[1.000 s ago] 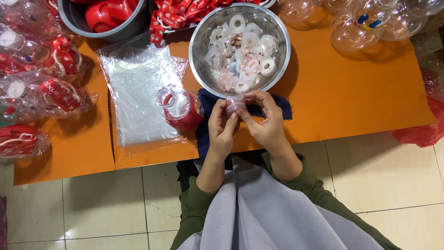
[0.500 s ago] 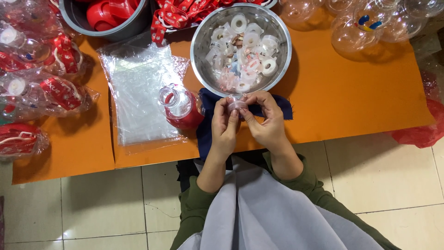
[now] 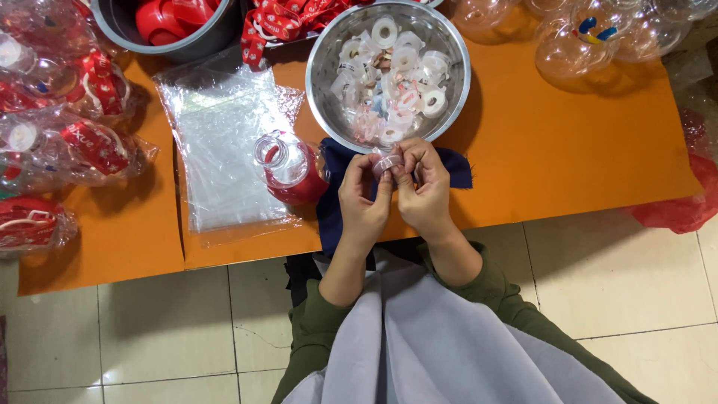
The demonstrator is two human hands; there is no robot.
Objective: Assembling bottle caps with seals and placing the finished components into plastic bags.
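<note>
Left hand: the left hand (image 3: 364, 198), centre of frame, pinches one side of a small clear plastic ring (image 3: 387, 162) with closed fingertips.
Right hand: the right hand (image 3: 423, 187) grips the ring's other side, fingers curled shut on it.
Ring: held between both hands just below the round steel bowl of white rings (image 3: 458, 82).
Cloth: a dark blue cloth (image 3: 456, 169) lies under the hands on the orange table (image 3: 568, 150).
Left of hands: a clear bottle with red base (image 3: 288, 168), beside a flat clear plastic bag (image 3: 221, 157).
</note>
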